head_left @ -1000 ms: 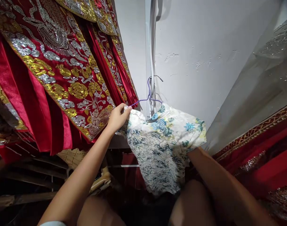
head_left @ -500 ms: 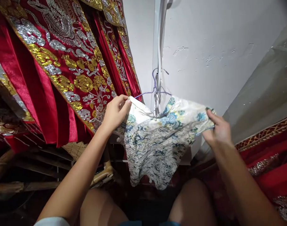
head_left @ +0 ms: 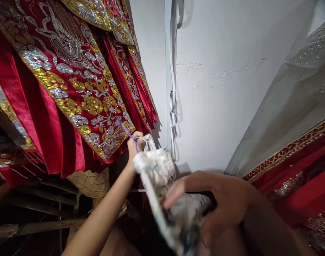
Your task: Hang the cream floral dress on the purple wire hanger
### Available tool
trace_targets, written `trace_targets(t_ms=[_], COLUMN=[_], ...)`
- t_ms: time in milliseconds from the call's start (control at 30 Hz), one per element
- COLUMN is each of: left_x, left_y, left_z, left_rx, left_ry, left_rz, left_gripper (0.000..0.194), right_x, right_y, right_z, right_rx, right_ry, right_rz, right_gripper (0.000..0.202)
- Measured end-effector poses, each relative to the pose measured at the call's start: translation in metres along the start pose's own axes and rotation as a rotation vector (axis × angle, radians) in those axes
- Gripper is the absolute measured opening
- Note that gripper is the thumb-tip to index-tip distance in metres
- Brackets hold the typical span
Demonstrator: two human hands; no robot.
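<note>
Bright wall, dim lower left, near hands motion-blurred, edges stretched by wide-angle distortion.

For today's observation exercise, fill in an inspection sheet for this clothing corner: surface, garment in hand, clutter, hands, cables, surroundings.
Surface: nothing seen; work is done in the air.
Job's things: floral garment, bunched, on a purple hanger.
Clutter: woven item and wooden slats at lower left.
Hands: left hand grips the hanger and the garment's top; right hand clutches its lower part.
Cables: grey strip runs down the wall corner.
Surroundings: red embroidered robes at left, white wall, red fabric at right.
</note>
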State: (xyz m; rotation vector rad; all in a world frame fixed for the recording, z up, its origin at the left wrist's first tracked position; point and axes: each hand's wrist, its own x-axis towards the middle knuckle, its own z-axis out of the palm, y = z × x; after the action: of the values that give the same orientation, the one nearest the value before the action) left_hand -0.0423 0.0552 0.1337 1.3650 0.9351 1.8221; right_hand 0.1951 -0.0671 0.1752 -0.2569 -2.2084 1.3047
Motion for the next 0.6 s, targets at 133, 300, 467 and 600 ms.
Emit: trace_targets(t_ms=[133, 300, 467, 600], left_x=[-0.038, -0.073, -0.112, -0.118], left_y=[0.014, 0.049, 0.054, 0.036], left_z=[0.016, 0.043, 0.055, 0.031], left_rx=[-0.563, -0.731, -0.711, -0.566], left_ry=[0.035, -0.193, -0.337, -0.32], left_rz=[-0.035, -0.285, -0.385, -0.469], left_gripper=[0.028, 0.032, 0.05, 0.04], right_x=[0.003, 0.007, -0.016, -0.051], right_y=[0.035, 0.091, 0.123, 0.121], right_z=[-0.001, 0.021, 0.046, 0.038], right_rx=[-0.42, -0.943, -1.011, -1.015], right_ry=[0.344, 0.474, 0.699, 0.739], right_rz=[-0.012, 0.036, -0.012, 0.075], right_gripper=[0.052, 0.108, 0.097, 0.092])
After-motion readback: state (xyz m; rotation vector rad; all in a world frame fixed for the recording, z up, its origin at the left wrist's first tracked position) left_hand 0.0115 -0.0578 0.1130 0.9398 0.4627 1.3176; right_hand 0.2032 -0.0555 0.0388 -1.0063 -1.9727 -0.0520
